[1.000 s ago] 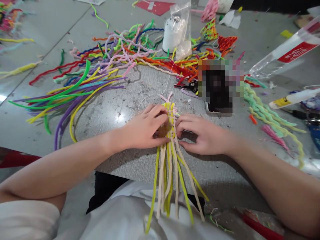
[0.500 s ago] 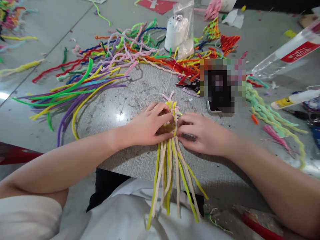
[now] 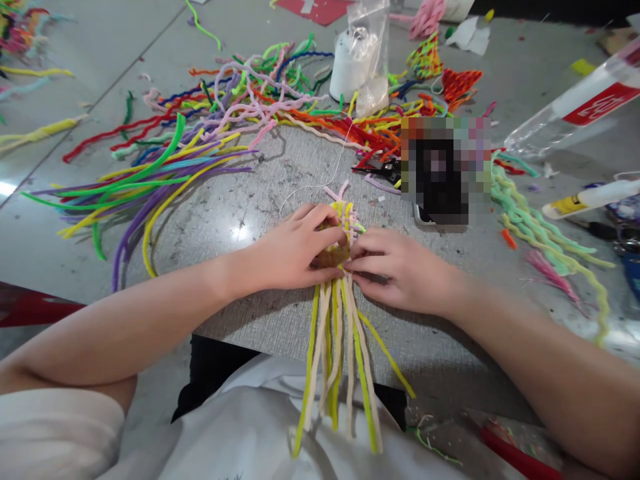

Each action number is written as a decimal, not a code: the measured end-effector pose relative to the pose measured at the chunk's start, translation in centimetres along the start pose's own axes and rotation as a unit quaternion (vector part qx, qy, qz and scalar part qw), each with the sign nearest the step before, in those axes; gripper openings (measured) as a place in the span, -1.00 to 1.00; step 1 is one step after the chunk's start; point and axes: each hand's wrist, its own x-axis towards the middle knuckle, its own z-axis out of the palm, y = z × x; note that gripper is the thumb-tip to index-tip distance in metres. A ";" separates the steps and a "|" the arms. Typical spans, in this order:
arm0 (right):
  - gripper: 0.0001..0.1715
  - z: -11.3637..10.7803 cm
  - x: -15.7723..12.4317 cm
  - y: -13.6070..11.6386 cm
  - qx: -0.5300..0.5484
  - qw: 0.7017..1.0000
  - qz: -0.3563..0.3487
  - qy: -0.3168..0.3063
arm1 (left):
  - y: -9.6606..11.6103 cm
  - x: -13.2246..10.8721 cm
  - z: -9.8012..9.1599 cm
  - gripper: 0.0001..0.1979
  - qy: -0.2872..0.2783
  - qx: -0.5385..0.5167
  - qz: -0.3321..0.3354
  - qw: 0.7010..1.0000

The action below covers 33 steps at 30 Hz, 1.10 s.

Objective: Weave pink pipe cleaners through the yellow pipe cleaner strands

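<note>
A woven piece of yellow, cream and pink pipe cleaners (image 3: 344,220) lies on the grey table (image 3: 280,193) in front of me. Its loose strands (image 3: 335,360) hang over the near edge toward my lap. My left hand (image 3: 295,250) curls round the left side of the weave, fingers pressed on it. From the other side my right hand (image 3: 395,267) pinches strands at the weave's lower edge, fingertips meeting those of the left hand.
A big heap of loose coloured pipe cleaners (image 3: 210,127) covers the table behind and to the left. A white thread spool (image 3: 347,67) and plastic bag stand at the back. A blurred dark object (image 3: 443,173), small scissors (image 3: 383,170), a glue tube (image 3: 590,198) and wavy green strands (image 3: 540,233) lie to the right.
My right hand's fingers have closed in toward the weave and met the left fingertips. The hanging strands have drawn closer together.
</note>
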 end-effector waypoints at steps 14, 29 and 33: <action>-0.52 -3.0 2.3 -6.8 0.024 0.874 0.402 -0.272 | 0.9 -0.6 0.2 -0.63 -0.007 0.080 -0.018 0.997; -0.64 -1.5 2.4 -8.5 0.001 0.861 0.444 -0.248 | -0.2 0.0 0.2 -0.72 0.001 0.046 0.101 0.994; -0.68 -1.6 2.3 -8.5 -0.013 0.849 0.461 -0.258 | -0.1 0.0 0.1 -0.72 -0.001 0.039 0.103 0.994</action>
